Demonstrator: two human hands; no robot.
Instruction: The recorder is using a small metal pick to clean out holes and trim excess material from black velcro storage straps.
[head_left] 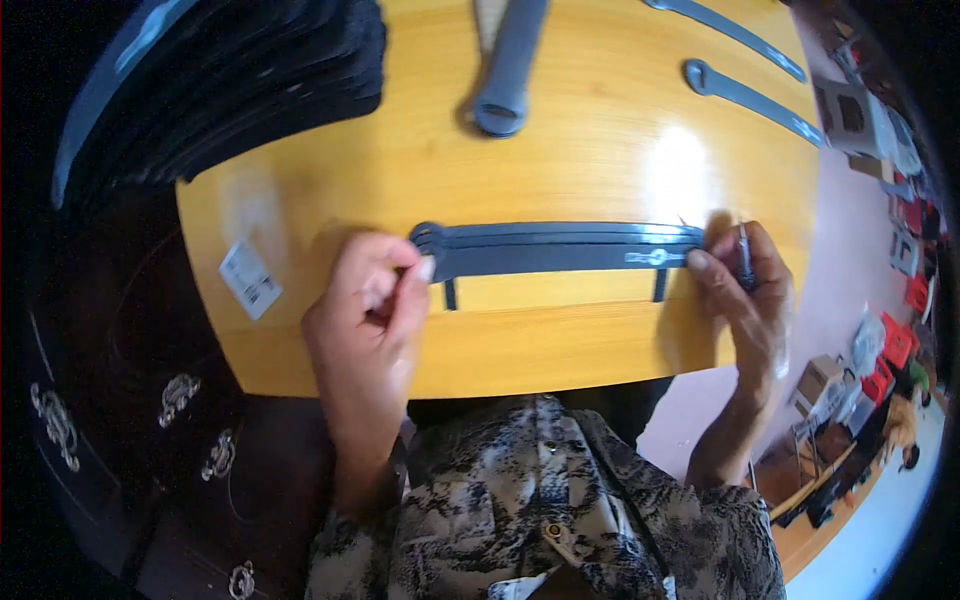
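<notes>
A stack of flat black straps lies crosswise on the table in front of me, fanned so several edges show. My left hand pinches the rounded, slotted ends at the left. At the other end my right hand grips the straps between thumb and fingers, beside a small light marking. Tucked in that hand's fingers is a slim dark tool with a pointed metallic tip; its exact kind is hidden. Two short black strips, one on the left and one on the right, stick out below the stack.
A tall pile of black straps fills the table's far left. Another strap bundle lies at the far middle, with single straps at the far right. A white label is on the left. Boxes stand on the floor to the right.
</notes>
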